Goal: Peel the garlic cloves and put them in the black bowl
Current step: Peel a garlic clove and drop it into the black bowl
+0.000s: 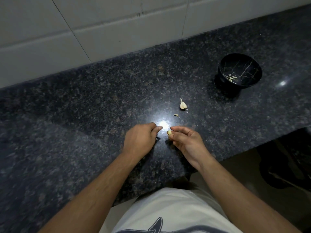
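Observation:
My right hand (185, 140) pinches a small pale garlic clove (169, 132) between thumb and fingers, just above the dark granite counter (84, 106). My left hand (143, 138) sits close beside it, fingers curled, its fingertips a short gap from the clove; whether it holds a bit of skin is hidden. A partly broken garlic bulb piece (183, 105) lies on the counter beyond my hands. A thin scrap of peel (175, 115) lies between it and my hands. The black bowl (223, 64) with gold veins stands far right and holds several peeled cloves (232, 78).
White tiled wall (101, 22) runs along the back of the counter. The counter's front edge cuts diagonally at right, with dark floor and objects (286, 165) below. A bright light glare (163, 123) sits on the counter just ahead of my hands.

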